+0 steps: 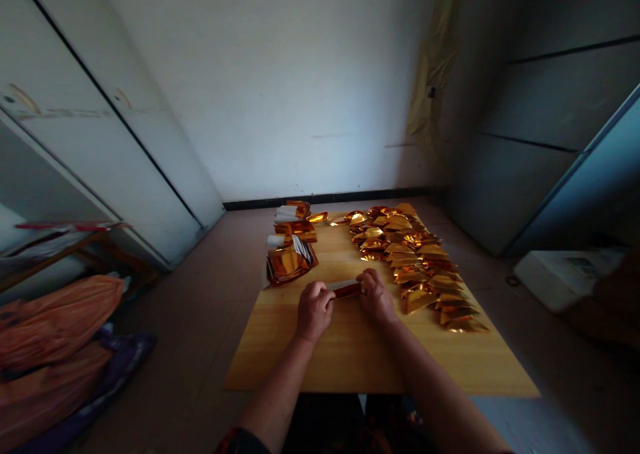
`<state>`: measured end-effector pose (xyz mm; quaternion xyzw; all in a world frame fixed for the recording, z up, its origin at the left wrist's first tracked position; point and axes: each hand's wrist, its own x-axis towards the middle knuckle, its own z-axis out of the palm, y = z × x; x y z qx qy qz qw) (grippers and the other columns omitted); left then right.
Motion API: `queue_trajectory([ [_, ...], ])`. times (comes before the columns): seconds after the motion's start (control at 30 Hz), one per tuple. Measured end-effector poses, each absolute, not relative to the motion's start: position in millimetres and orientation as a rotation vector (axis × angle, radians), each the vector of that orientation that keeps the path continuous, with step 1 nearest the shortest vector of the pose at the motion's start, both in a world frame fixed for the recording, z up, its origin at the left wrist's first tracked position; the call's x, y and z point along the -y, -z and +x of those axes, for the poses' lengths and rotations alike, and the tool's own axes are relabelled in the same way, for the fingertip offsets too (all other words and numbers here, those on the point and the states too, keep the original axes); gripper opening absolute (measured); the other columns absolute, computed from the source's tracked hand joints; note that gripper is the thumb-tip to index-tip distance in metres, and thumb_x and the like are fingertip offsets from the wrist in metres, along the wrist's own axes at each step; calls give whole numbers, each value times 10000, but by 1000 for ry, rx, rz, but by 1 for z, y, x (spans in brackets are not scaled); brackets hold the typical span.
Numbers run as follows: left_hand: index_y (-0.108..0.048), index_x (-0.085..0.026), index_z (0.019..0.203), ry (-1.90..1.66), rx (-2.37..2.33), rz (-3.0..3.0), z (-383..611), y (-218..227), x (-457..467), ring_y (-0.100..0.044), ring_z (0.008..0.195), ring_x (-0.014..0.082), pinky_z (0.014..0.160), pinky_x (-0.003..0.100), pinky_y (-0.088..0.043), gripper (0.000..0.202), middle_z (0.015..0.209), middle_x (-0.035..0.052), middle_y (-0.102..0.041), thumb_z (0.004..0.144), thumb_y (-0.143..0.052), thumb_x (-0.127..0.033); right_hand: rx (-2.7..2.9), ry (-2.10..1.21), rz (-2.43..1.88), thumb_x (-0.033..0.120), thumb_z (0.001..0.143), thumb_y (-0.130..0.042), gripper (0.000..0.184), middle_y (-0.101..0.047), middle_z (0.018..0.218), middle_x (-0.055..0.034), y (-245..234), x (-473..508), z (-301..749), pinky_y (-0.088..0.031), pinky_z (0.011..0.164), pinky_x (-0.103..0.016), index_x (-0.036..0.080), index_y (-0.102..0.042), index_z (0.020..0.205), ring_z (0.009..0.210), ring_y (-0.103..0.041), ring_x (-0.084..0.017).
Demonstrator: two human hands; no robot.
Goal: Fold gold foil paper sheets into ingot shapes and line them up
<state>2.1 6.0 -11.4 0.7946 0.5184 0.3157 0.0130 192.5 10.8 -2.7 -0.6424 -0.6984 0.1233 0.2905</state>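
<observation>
A sheet of foil paper (346, 290), pale along its top and dark reddish below, is stretched between my two hands above the wooden board. My left hand (316, 309) pinches its left end, thumb against the edge. At the other end my right hand (376, 297) is closed round the paper. Folded gold foil pieces (400, 241) lie in overlapping rows to the right of my right hand. Beyond my left hand sit stacks of flat gold foil sheets (289, 265), some showing white backs.
The wooden tabletop (270, 354) is in front of me, with a white wall (300, 94) behind it. Cabinets (100, 134) flank the left side. Orange bags (65, 321) lie on the floor at left, and a white box (555, 281) stands at right.
</observation>
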Motion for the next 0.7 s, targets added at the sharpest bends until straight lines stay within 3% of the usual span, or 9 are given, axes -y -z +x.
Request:
queue_trajectory([
  [0.1, -694, -233, 802, -926, -1652, 2487, 3, 9, -6, -490, 902, 198, 822, 335, -424, 208, 891, 57, -530, 740, -553, -93, 1940, -231, -1629, 18, 693, -479, 457, -426, 1313, -76, 2, -4, 197, -397, 821, -260, 220, -591, 1088, 1010, -520, -177],
  [0.37, -707, -246, 818, -766, -1708, 2507, 3, 10, -6, -509, 848, 194, 772, 322, -413, 205, 818, 49, -556, 759, -556, -121, 2243, -130, -1498, 143, 826, -504, 205, -624, 964, -63, -7, 10, 201, -307, 847, -316, 223, -668, 919, 938, -485, -197],
  [0.53, -691, -243, 809, -774, -1685, 2517, 2, 11, -7, -520, 857, 194, 775, 326, -406, 184, 828, 42, -583, 762, -560, -123, 2253, -179, -1472, 194, 855, -514, 210, -644, 1056, -49, -4, 7, 199, -305, 850, -310, 245, -658, 999, 981, -483, -195],
  [0.7, -676, -229, 828, -773, -1602, 2492, 3, 10, -8, -538, 913, 198, 814, 350, -414, 197, 938, 43, -648, 754, -554, -93, 2192, -270, -1546, 199, 866, -508, 192, -659, 1028, -36, -3, 2, 199, -324, 856, -295, 244, -671, 956, 968, -508, -174],
])
